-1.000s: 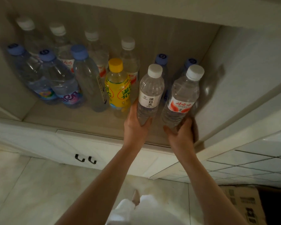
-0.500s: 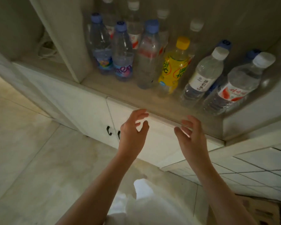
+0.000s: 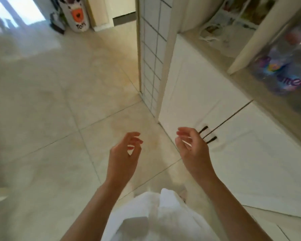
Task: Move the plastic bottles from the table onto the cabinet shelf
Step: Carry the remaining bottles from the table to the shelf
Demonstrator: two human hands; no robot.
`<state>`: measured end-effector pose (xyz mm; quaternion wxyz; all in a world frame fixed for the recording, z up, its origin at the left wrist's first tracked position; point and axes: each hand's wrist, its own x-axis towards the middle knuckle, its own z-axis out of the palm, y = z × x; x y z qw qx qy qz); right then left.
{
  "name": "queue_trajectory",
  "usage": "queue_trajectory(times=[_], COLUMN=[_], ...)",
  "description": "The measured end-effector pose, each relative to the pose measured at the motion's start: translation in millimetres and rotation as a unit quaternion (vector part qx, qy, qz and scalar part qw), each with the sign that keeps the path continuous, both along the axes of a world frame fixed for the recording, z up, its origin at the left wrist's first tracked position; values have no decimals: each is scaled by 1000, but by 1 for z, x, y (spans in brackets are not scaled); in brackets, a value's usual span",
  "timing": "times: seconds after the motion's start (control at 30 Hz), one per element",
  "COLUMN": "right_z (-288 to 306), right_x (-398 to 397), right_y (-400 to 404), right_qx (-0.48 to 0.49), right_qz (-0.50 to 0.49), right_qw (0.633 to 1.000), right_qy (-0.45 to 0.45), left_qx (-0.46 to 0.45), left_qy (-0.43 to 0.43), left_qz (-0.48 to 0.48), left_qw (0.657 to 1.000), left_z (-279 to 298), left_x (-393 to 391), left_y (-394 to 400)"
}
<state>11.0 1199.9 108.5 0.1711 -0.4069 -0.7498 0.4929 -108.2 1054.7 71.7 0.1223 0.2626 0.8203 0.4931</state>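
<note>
Glossy pale floor tiles, smooth white cabinet doors, clear plastic bottles, white cloth garment.

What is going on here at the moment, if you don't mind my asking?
A person is stocking plastic bottles onto a cabinet shelf. Right now both hands are empty: the left hand and right hand hang loosely curled over the tiled floor, in front of the white cabinet doors. The view is blurred, and the table is not in view.

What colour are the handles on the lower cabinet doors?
Black, against white doors; the handles show just beyond the right hand in the head view.
</note>
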Motion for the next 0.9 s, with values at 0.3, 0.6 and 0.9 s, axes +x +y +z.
queue_trajectory(times=[0.3, 0.6, 0.9], right_z=[-25, -38, -46], right_x=[-123, -226, -301], right_y=[-113, -203, -302], right_qx=[-21, 33, 111], right_qz=[319, 581, 765], right_qw=[946, 810, 632], right_qy=[-50, -75, -54], left_qx=[-32, -75, -53], left_qy=[-22, -110, -140], left_qz=[290, 482, 623], left_qw=[956, 866, 767], left_z=[-23, -27, -17], left_x=[-33, -28, -23], left_y=[-167, -238, -278])
